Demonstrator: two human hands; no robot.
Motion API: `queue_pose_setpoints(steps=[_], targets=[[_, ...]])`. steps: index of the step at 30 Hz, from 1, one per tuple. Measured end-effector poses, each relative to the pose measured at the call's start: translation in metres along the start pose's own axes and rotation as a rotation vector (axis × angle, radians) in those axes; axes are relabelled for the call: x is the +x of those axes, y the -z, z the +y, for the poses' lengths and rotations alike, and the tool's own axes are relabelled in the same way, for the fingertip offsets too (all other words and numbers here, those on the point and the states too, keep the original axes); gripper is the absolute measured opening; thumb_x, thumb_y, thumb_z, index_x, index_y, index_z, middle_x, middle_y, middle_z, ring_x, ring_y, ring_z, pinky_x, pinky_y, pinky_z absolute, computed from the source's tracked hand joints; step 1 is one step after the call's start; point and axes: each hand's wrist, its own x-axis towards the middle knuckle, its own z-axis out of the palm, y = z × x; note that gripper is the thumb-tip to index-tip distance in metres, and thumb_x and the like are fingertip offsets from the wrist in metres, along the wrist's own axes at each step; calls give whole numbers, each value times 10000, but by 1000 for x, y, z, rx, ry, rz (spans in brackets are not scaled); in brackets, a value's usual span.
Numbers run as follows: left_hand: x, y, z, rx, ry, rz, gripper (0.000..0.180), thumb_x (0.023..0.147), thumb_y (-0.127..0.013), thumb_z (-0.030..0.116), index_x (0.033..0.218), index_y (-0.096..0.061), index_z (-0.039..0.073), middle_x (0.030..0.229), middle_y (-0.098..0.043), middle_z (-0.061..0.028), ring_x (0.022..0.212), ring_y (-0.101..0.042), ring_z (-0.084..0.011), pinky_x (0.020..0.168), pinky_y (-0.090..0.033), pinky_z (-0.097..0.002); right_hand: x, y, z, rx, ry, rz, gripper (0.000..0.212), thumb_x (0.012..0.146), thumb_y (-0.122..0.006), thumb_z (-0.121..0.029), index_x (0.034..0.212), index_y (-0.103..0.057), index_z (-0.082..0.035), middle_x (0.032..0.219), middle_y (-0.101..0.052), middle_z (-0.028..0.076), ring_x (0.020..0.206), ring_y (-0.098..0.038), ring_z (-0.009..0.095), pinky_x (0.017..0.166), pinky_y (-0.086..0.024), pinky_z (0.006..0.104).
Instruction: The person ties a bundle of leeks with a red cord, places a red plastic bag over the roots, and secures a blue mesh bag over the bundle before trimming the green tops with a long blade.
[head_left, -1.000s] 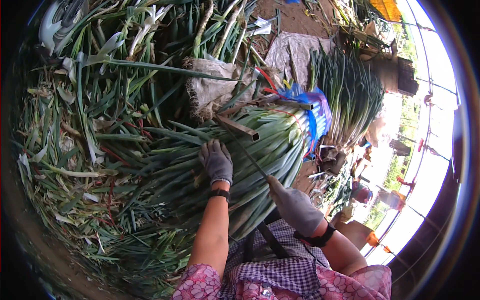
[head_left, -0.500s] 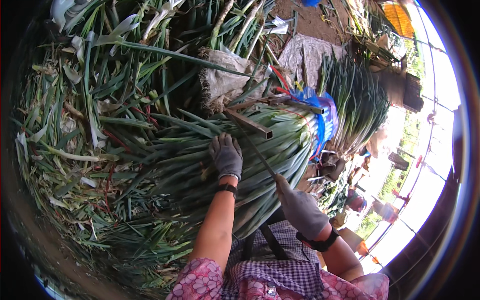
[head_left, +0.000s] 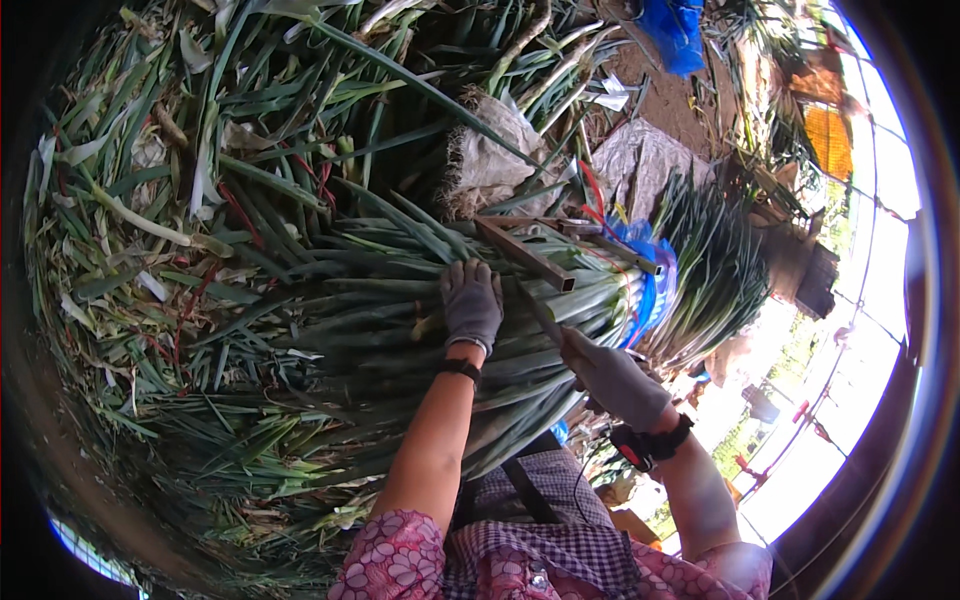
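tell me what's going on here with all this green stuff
A person's gloved left hand rests on a big bundle of green onions. The gloved right hand grips a knife, its blade over the bundle; whether it touches is hard to tell. Metal bars show along the bundle's far side, with blue plastic at its pale end.

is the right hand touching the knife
Touching: the head view shows the blade of the knife jutting straight from the gloved right hand, with no gap between them.
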Motion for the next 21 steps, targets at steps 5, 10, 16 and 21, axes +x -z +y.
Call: queue_pose_setpoints(steps=[5,10,16,21], targets=[[7,-14,17,-36,-6,-3,214,879,-518,261,981,-561,78,1086,-561,-92,1075,-482,-285,990,-328,-450,54,-8,12,63,-323,-92,433,962,-403,-196,1388,-392,-119,741,-587,61,536,-568,148,503,-477,283],[0,-12,-12,2,38,9,215,879,-514,270,965,-568,80,1051,-568,-89,1035,-494,-278,979,-328,-444,-4,-11,-17,25,-256,-122,337,901,-494,-99,1235,-472,-56,863,-634,172,770,-659,292,693,-517,403],[9,-19,13,-23,0,-35,221,884,-503,273,967,-570,79,1035,-576,-90,1031,-494,-276,978,-324,-448,43,-33,48,-94,-259,-133,374,911,-476,-107,1281,-433,-75,925,-632,166,794,-653,309,700,-510,419],[-3,-29,-16,-35,30,-47,218,888,-491,278,940,-576,84,991,-584,-90,997,-500,-268,948,-332,-446,-3,-37,29,-10,-124,-69,442,962,-429,-182,1396,-387,-114,727,-578,93,601,-598,174,553,-483,301]])
